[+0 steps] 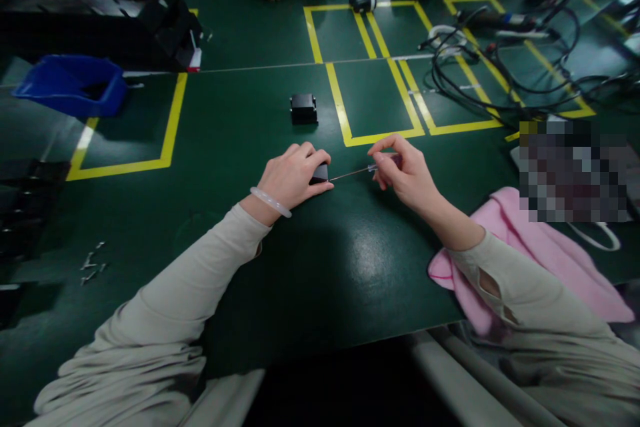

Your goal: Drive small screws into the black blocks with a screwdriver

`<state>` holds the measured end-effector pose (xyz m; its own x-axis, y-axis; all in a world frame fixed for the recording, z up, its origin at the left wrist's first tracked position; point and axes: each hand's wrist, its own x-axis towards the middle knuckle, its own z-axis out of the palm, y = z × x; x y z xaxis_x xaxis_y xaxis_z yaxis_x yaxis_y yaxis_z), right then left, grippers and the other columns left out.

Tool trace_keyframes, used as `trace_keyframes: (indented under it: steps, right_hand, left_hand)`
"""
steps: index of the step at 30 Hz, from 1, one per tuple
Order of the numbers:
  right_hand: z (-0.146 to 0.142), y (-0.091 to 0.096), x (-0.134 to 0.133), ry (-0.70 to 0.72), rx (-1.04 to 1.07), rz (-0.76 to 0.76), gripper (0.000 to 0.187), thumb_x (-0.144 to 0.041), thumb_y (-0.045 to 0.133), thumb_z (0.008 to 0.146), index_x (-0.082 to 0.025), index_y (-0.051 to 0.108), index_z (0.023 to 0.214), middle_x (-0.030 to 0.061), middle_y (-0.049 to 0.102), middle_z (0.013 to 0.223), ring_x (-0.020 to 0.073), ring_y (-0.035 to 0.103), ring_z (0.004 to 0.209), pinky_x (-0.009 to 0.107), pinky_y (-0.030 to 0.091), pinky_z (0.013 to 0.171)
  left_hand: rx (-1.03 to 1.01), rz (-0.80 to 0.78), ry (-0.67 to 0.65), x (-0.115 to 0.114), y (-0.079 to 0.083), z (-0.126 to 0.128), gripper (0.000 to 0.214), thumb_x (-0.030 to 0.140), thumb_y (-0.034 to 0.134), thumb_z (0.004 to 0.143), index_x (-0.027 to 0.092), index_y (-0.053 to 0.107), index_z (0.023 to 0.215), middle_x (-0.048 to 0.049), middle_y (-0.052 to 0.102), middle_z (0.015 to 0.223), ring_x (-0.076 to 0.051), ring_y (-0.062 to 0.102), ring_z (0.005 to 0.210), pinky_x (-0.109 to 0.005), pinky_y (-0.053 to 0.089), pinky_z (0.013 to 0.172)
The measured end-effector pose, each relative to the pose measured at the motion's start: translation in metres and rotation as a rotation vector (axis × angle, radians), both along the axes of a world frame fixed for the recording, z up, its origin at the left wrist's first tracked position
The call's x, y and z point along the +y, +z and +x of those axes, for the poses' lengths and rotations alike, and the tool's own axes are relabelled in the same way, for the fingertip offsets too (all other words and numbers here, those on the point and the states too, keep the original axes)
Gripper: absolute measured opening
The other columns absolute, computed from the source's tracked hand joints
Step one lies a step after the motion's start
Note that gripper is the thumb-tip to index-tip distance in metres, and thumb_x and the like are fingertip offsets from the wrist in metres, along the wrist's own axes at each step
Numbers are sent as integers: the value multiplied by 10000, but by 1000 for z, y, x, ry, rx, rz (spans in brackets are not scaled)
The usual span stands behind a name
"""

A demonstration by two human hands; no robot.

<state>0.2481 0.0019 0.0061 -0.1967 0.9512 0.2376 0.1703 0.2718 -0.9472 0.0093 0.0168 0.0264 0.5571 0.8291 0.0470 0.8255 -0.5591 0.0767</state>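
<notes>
Left hand (295,177): fingers wrapped over a small black box-shaped part (320,175), pressing it to the dark green table (240,127) in front of the person. Right hand (407,170): fingers closed on the handle of a thin-shafted screwdriver (371,167); shaft lies nearly level, tip at the part's near right edge, exact contact unclear. Second black box-shaped part (304,109) sits just beyond the left hand. Loose silver screws (89,261) lie well apart, at left. Pink cloth (530,233) under right forearm.

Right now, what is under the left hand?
Under the left hand is a black part, its right end showing. The rest is covered; its full shape cannot be seen.
</notes>
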Motion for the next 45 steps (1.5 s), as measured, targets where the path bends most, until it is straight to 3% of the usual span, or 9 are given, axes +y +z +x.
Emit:
trace_keyframes:
  steps: [4, 9, 15, 21, 26, 32, 37, 42, 45]
  right_hand:
    - [0, 0, 0, 27, 53, 24, 224, -402, 657, 925, -230, 538, 1006, -97, 498, 584, 82, 510, 445, 256, 430, 488]
    - [0, -1, 0, 8, 18, -14, 235, -456, 587, 963, -224, 554, 943, -109, 447, 494, 79, 473, 399, 248, 399, 457]
    - [0, -1, 1, 11, 62, 9, 232, -415, 659, 919, -250, 529, 1017, -100, 491, 586, 86, 509, 449, 265, 458, 505]
    - [0, -2, 0, -6, -10, -15, 196, -423, 598, 960, -234, 544, 954, -103, 468, 501, 82, 473, 398, 249, 382, 439]
    - [-1, -1, 0, 1, 38, 30, 238, -392, 674, 911, -248, 529, 1033, -82, 506, 629, 87, 513, 464, 260, 401, 460]
    - [-1, 0, -1, 7, -2, 0, 232, -448, 625, 944, -230, 548, 937, -100, 487, 517, 78, 476, 406, 249, 393, 450]
    - [0, 1, -1, 19, 32, 25, 232, -407, 661, 926, -231, 544, 1022, -94, 503, 590, 83, 514, 454, 255, 417, 481]
    - [0, 0, -1, 3, -16, -16, 219, -438, 621, 946, -231, 557, 914, -89, 500, 529, 81, 484, 408, 248, 370, 431]
    - [0, 2, -1, 7, -8, 13, 210, -431, 629, 940, -238, 548, 960, -90, 498, 556, 86, 494, 428, 251, 383, 444]
  left_hand:
    - [5, -10, 5, -1, 1, 0, 404, 490, 688, 881, 235, 587, 1178, -67, 601, 1134, -242, 570, 1048, -281, 454, 651]
    - [4, -4, -1, -1, 1, 0, 404, 494, 683, 884, 235, 587, 1179, -67, 603, 1131, -242, 572, 1039, -280, 447, 642]
    - [3, 7, -8, 0, 0, 0, 406, 499, 684, 882, 236, 586, 1176, -63, 603, 1119, -238, 576, 1021, -276, 428, 617]
    - [1, 11, -4, 0, 0, 0, 404, 498, 684, 883, 241, 587, 1178, -61, 604, 1125, -238, 577, 1033, -286, 440, 630]
    - [5, 13, -3, -1, -1, 0, 403, 498, 687, 880, 242, 589, 1175, -59, 602, 1127, -238, 577, 1042, -287, 442, 630]
    - [7, 12, -4, 0, -1, 0, 405, 504, 682, 882, 245, 587, 1179, -56, 600, 1125, -235, 576, 1035, -289, 438, 624]
    - [11, 3, 2, 0, 0, 0, 401, 499, 679, 885, 244, 586, 1181, -61, 601, 1126, -238, 572, 1042, -284, 445, 638]
    - [-1, -11, 1, -1, 0, 0, 405, 500, 674, 888, 242, 584, 1186, -68, 602, 1131, -241, 571, 1039, -289, 453, 651]
    - [1, -15, 4, 0, 0, 0, 407, 499, 673, 888, 242, 583, 1191, -70, 601, 1136, -243, 567, 1046, -296, 463, 666]
